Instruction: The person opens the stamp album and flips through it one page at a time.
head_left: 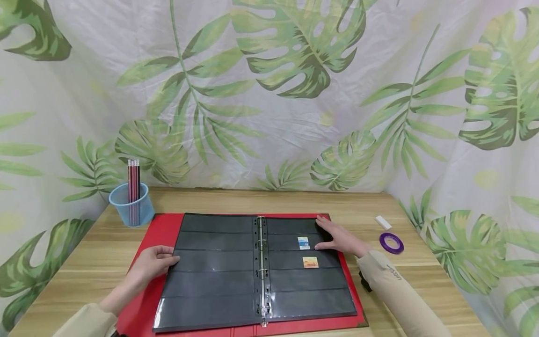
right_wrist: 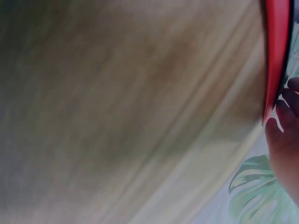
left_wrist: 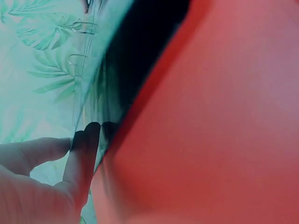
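Note:
A red ring binder lies spread out on the table, with black pocket pages on metal rings. My left hand pinches the outer edge of the left page, thumb on one face and fingers on the other; the left wrist view shows this grip. On the right page, a small blue-and-white stamp sits in one pocket and an orange stamp in the pocket below. My right hand rests at that page's upper outer edge, fingers spread, thumb close to the blue stamp.
A blue plastic cup holding several pencils stands at the back left. To the right of the binder lie a white eraser-like block and a purple tape roll. A leaf-print curtain hangs behind the wooden table.

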`<state>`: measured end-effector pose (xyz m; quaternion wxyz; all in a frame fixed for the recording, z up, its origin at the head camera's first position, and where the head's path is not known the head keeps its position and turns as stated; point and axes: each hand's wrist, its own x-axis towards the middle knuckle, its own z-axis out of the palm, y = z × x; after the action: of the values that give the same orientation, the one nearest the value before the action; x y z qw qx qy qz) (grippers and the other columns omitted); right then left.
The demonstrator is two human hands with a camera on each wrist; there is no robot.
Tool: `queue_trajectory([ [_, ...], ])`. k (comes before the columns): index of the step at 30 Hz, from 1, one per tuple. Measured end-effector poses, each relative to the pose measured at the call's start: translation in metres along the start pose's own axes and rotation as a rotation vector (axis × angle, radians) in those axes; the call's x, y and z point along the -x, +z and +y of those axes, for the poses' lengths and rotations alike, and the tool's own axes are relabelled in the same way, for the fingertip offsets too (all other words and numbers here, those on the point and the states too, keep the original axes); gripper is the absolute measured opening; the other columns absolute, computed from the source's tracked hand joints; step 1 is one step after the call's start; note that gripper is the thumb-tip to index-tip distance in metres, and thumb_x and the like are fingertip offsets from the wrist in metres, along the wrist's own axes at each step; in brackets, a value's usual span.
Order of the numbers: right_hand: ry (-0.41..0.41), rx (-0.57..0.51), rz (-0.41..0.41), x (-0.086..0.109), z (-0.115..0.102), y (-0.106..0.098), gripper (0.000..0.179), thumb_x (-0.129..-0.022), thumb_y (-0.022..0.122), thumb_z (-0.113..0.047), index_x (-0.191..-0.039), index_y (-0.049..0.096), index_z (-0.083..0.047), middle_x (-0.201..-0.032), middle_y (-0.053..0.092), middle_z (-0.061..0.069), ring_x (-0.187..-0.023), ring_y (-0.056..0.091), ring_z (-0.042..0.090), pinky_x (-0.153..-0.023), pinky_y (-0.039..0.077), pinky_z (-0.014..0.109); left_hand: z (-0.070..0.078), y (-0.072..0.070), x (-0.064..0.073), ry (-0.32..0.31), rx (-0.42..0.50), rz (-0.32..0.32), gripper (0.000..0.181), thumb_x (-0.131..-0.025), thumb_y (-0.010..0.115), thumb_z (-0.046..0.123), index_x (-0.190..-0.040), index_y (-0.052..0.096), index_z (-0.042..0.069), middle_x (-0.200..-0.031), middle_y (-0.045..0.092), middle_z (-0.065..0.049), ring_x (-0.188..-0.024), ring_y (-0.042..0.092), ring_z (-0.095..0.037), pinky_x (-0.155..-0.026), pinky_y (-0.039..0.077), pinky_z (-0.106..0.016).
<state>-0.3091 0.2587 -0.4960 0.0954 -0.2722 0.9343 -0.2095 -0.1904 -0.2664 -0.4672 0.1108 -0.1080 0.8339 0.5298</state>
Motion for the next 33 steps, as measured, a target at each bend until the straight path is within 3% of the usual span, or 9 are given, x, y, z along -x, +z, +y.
queue_trajectory([
  [3,-0.004,0.004,0.008,0.0,0.001,0.0,0.093,-0.085,0.072,-0.049,-0.154,0.032,-0.001,-0.163,0.025,0.02,-0.15,0.028,0.041,-0.117,0.03,0.059,-0.002,0.003,0.0,0.024,-0.082,0.044,0.053,-0.09,0.07,0.017,-0.127,0.05,-0.016,-0.108,0.067,-0.025,-0.083,0.063,-0.015,-0.066,0.055,-0.022],
  [6,0.006,0.008,0.013,0.001,0.001,0.0,0.094,-0.086,0.072,-0.049,-0.155,0.03,-0.001,-0.164,0.023,0.02,-0.15,0.026,0.041,-0.118,0.029,0.059,-0.003,0.007,0.002,0.078,-0.173,0.092,0.058,-0.087,0.074,0.018,-0.129,0.051,-0.015,-0.119,0.061,-0.033,-0.093,0.067,-0.028,-0.072,0.059,-0.027],
  [11,0.024,0.022,0.0,0.001,0.002,0.001,0.096,-0.086,0.07,-0.052,-0.156,0.026,-0.003,-0.165,0.02,0.019,-0.151,0.023,0.041,-0.118,0.029,0.059,-0.005,0.015,0.008,0.229,-0.313,0.164,0.066,-0.082,0.078,0.014,-0.132,0.047,-0.015,-0.118,0.062,-0.035,-0.093,0.07,-0.038,-0.077,0.061,-0.041],
  [14,0.028,0.02,-0.007,0.001,0.001,0.001,0.097,-0.086,0.07,-0.053,-0.156,0.026,-0.003,-0.165,0.019,0.018,-0.152,0.023,0.04,-0.118,0.028,0.059,-0.006,0.021,0.009,0.314,-0.364,0.2,0.069,-0.078,0.081,0.009,-0.132,0.047,-0.016,-0.115,0.063,-0.035,-0.093,0.07,-0.04,-0.077,0.061,-0.044],
  [23,0.033,0.056,-0.011,0.001,0.003,0.001,0.096,-0.086,0.069,-0.054,-0.157,0.025,-0.006,-0.166,0.018,0.017,-0.152,0.022,0.039,-0.119,0.028,0.058,-0.014,0.033,0.007,0.491,-0.544,0.278,0.068,-0.07,0.085,0.005,-0.125,0.054,-0.017,-0.11,0.062,-0.03,-0.095,0.063,-0.037,-0.078,0.058,-0.051],
  [27,0.036,0.064,-0.005,0.001,0.001,0.0,0.097,-0.086,0.069,-0.055,-0.157,0.024,-0.005,-0.166,0.018,0.017,-0.152,0.021,0.039,-0.119,0.027,0.057,-0.016,0.035,0.004,0.545,-0.575,0.25,0.072,-0.072,0.085,0.009,-0.13,0.052,-0.017,-0.125,0.058,-0.035,-0.113,0.057,-0.049,-0.092,0.051,-0.061],
  [33,0.054,0.069,-0.015,0.001,-0.001,0.0,0.099,-0.086,0.068,-0.056,-0.157,0.024,-0.005,-0.166,0.017,0.017,-0.153,0.021,0.039,-0.12,0.027,0.056,-0.021,0.039,-0.002,0.631,-0.598,0.088,0.087,-0.08,0.082,0.029,-0.143,0.041,-0.014,-0.149,0.04,-0.035,-0.136,0.035,-0.058,-0.105,0.04,-0.066],
])
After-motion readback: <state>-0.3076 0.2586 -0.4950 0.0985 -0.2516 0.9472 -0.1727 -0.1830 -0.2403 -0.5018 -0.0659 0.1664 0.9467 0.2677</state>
